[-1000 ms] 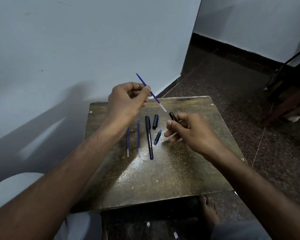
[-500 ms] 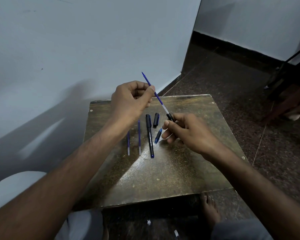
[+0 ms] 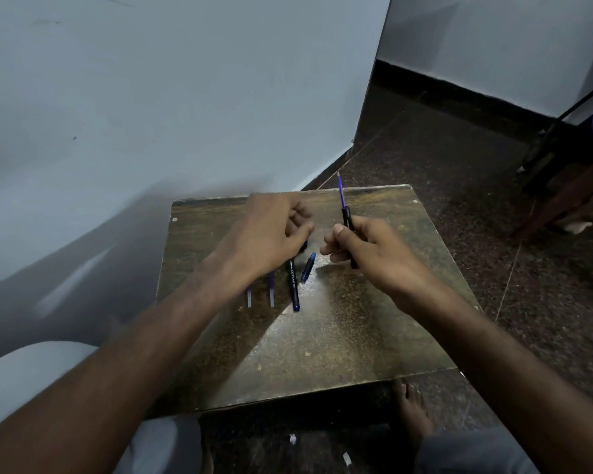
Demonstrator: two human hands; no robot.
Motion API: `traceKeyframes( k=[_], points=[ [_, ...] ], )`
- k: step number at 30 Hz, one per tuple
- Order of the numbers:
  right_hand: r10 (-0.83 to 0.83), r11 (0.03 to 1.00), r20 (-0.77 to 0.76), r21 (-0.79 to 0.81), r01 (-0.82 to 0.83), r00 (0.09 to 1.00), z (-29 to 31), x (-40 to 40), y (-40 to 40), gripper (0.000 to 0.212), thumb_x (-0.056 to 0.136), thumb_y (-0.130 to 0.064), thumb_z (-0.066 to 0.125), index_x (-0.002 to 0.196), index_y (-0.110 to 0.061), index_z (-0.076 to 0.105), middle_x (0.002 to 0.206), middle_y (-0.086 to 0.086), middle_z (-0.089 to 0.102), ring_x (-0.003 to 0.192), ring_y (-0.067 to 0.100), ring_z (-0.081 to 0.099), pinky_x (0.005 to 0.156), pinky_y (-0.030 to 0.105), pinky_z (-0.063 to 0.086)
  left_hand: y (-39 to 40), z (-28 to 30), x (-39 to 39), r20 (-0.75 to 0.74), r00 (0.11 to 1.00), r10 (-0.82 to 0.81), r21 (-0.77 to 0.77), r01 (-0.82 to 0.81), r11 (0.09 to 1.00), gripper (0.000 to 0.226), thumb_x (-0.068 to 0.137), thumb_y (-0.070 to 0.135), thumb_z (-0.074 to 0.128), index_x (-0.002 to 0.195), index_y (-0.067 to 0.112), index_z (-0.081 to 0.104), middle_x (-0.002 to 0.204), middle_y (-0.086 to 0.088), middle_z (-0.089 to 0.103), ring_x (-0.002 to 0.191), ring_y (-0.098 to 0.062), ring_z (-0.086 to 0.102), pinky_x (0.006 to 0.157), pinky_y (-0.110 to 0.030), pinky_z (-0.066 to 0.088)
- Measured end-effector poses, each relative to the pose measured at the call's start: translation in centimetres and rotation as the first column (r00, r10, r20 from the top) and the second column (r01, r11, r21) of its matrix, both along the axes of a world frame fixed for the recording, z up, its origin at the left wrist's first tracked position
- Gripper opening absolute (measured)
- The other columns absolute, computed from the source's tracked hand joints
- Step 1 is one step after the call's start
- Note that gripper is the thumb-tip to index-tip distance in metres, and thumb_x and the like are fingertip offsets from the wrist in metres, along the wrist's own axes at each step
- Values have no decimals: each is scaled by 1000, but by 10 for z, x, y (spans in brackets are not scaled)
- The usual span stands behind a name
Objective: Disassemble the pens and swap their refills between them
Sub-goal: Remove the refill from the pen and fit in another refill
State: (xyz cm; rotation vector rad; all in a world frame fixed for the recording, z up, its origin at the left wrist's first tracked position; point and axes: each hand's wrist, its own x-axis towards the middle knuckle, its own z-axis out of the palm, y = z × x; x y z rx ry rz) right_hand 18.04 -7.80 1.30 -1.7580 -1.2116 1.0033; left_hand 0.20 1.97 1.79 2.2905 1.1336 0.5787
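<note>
My right hand (image 3: 374, 254) grips a black pen barrel (image 3: 348, 222) upright, with a blue refill (image 3: 339, 189) sticking out of its top. My left hand (image 3: 271, 234) is blurred, fingers loosely curled, low over the row of pen parts on the small brown table (image 3: 322, 354); I see nothing held in it. Below that hand lie two blue refills (image 3: 249, 299) (image 3: 272, 297), a whole black pen (image 3: 293, 285) and a short blue tip piece (image 3: 307, 267). A dark cap is mostly hidden under my left fingers.
The table stands against a pale wall on the left. Dark speckled floor lies to the right, with a dark furniture frame (image 3: 562, 165) at the far right. A bare foot (image 3: 413, 415) shows under the table's front edge.
The blue refill went from my left hand into the barrel in my right. My left hand let go and dropped toward the parts on the table. My right hand tilted the barrel upright.
</note>
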Motion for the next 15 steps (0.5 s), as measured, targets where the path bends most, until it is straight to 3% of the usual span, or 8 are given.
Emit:
traceKeyframes(
  k=[2, 5, 8, 11, 15],
  points=[
    [-21, 1000, 43, 7, 21, 999, 0, 2, 0, 27, 114, -34, 54, 103, -23, 76, 101, -2, 83, 91, 11, 76, 89, 36, 61, -2, -1, 0, -107, 994, -21, 88, 30, 996, 10, 97, 34, 84, 100, 24, 80, 77, 16, 73, 67, 9, 66, 62, -9, 55],
    [-27, 999, 64, 18, 26, 998, 2, 2, -1, 27, 113, -37, 54, 102, -27, 76, 100, -6, 81, 86, 2, 68, 82, 31, 51, -8, 0, 2, -185, 982, -39, 165, 70, 984, 20, 93, 44, 86, 91, 26, 79, 76, 13, 76, 69, -2, 71, 69, -27, 63],
    [-31, 999, 71, 28, 29, 997, 3, 0, -1, 26, 112, -37, 55, 100, -28, 76, 97, -7, 82, 81, 0, 68, 80, 28, 50, -15, 1, 6, -288, 958, -16, 180, 70, 981, 28, 91, 51, 85, 93, 25, 78, 82, 7, 77, 76, -12, 74, 72, -36, 65],
    [-29, 999, 77, 38, 26, 997, 4, 2, -3, 25, 112, -36, 56, 99, -28, 76, 94, -8, 82, 76, -5, 70, 77, 25, 49, -24, -2, 14, -369, 929, 26, 162, 37, 986, 33, 90, 53, 85, 98, 23, 75, 95, 0, 72, 83, -21, 74, 71, -36, 62],
    [-20, 998, 77, 58, 15, 997, 3, 1, -3, 25, 112, -34, 57, 98, -27, 77, 90, -6, 82, 69, -12, 66, 74, 24, 47, -32, -3, 23, -435, 899, 45, 168, 32, 985, 28, 94, 44, 83, 107, 20, 78, 104, -7, 74, 92, -29, 77, 75, -40, 63]
  ],
)
